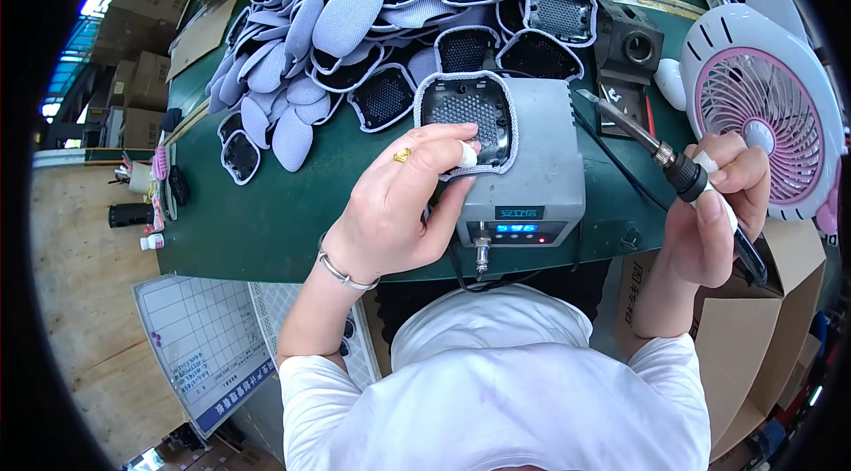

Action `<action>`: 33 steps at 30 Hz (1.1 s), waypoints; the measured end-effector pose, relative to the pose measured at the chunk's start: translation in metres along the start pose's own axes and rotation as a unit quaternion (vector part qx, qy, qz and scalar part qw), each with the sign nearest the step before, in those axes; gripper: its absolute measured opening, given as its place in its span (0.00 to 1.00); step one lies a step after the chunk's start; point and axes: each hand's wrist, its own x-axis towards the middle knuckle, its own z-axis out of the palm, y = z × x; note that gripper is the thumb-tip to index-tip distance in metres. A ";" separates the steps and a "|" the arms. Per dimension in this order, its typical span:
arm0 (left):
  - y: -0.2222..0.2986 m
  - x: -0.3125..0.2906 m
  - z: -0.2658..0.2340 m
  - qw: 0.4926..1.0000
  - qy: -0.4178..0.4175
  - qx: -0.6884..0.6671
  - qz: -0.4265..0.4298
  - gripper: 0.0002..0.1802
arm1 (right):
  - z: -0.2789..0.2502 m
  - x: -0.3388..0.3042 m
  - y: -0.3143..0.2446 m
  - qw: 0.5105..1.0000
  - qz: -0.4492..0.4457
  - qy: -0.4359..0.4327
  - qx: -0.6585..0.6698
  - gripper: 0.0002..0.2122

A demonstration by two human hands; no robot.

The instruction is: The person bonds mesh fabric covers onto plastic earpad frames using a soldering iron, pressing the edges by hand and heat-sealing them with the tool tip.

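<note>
your left hand (390,201) pinches mesh cover (465,108) by edge | your right hand (714,214) closed round soldering iron (631,126) | risk: cover slips, likely-hot tip (589,98) burns left fingers (448,132)

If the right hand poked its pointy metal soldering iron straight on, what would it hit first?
Probably the black mesh cover edged in pale fabric, behind the grey metal box; depth unclear, maybe the box.
</note>
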 end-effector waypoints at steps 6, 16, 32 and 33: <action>0.014 0.021 0.003 0.987 0.013 -0.079 -0.137 0.18 | -0.007 -0.015 0.009 0.997 0.046 0.036 0.057 0.08; 0.005 0.008 -0.009 0.993 -0.036 0.064 -0.090 0.22 | -0.019 -0.029 0.010 0.979 0.149 0.060 0.128 0.09; -0.003 0.021 -0.007 0.997 -0.006 0.057 0.055 0.18 | 0.009 0.003 0.005 0.989 0.104 -0.101 -0.028 0.09; -0.004 0.023 -0.008 0.996 -0.010 0.061 0.068 0.18 | 0.009 0.009 0.005 0.988 0.088 -0.121 -0.035 0.08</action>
